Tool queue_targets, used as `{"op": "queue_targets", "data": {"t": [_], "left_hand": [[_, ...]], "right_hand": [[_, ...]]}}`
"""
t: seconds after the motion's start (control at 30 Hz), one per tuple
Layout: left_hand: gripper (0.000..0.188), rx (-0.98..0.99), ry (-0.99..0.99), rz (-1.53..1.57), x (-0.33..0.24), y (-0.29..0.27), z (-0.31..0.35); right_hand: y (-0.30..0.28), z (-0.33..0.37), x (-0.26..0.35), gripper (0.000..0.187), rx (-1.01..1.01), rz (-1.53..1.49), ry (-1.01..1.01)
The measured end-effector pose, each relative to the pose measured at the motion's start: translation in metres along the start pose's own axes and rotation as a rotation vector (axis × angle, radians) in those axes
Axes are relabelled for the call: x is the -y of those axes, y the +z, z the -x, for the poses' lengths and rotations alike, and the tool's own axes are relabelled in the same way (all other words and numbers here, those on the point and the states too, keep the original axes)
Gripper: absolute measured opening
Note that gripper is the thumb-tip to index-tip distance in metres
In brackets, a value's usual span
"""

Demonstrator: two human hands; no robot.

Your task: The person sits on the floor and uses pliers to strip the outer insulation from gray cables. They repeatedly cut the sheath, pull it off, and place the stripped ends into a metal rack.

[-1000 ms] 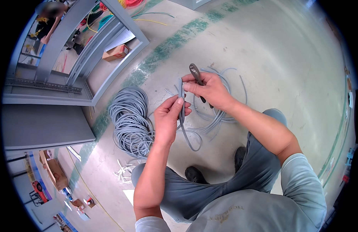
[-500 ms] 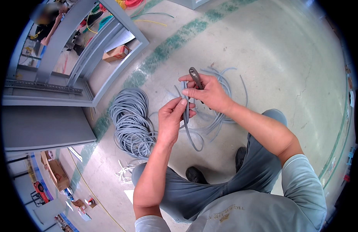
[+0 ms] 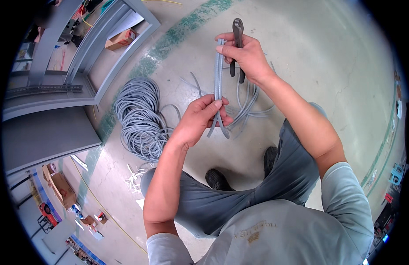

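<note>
Raised right hand (image 3: 244, 55) gripping pliers (image 3: 236, 33), both hands clamped on grey cable (image 3: 218, 84), concrete floor (image 3: 328, 57)

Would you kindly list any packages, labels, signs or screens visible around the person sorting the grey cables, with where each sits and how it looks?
Small cardboard box: on the grey shelf at upper left, brown, oblong, with a red patch.
Cardboard carton: on the floor at lower left, brown, rectangular, flaps open.
Small boxes: on the floor further down at lower left, brown, too small to detail.
No screen or sign is clearly visible.
</note>
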State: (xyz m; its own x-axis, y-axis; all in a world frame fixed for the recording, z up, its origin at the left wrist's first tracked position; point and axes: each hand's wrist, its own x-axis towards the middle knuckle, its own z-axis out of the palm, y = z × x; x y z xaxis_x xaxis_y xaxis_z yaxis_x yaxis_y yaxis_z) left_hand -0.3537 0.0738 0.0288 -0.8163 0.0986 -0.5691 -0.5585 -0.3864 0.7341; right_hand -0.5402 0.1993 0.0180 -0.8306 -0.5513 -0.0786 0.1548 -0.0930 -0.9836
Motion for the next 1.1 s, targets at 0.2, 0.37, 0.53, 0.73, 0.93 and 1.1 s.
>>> {"op": "queue_targets", "data": {"t": [0.2, 0.37, 0.53, 0.73, 0.93, 1.1], "left_hand": [[0.031, -0.013, 0.144, -0.025, -0.005, -0.005, -0.008], [0.031, 0.079, -0.001, 0.127, -0.014, -0.016, -0.003], [0.027, 0.109, 0.003, 0.036, -0.011, -0.005, -0.006], [0.023, 0.188, 0.038, 0.103, -0.004, -0.004, -0.003], [0.029, 0.269, 0.025, 0.384, -0.017, -0.013, 0.002], [0.033, 0.112, 0.112, 0.468, -0.027, -0.026, 0.011]], "right_hand": [[-0.008, -0.012, 0.01, 0.033, -0.088, 0.015, 0.027], [0.005, -0.022, 0.011, 0.028, -0.079, -0.104, 0.004], [-0.007, -0.02, 0.01, 0.026, -0.118, -0.153, -0.001], [-0.011, -0.02, 0.008, 0.026, -0.094, -0.156, 0.007], [-0.015, -0.026, 0.003, 0.028, -0.081, -0.209, 0.085], [-0.011, -0.017, -0.001, 0.037, 0.006, -0.13, 0.337]]}}
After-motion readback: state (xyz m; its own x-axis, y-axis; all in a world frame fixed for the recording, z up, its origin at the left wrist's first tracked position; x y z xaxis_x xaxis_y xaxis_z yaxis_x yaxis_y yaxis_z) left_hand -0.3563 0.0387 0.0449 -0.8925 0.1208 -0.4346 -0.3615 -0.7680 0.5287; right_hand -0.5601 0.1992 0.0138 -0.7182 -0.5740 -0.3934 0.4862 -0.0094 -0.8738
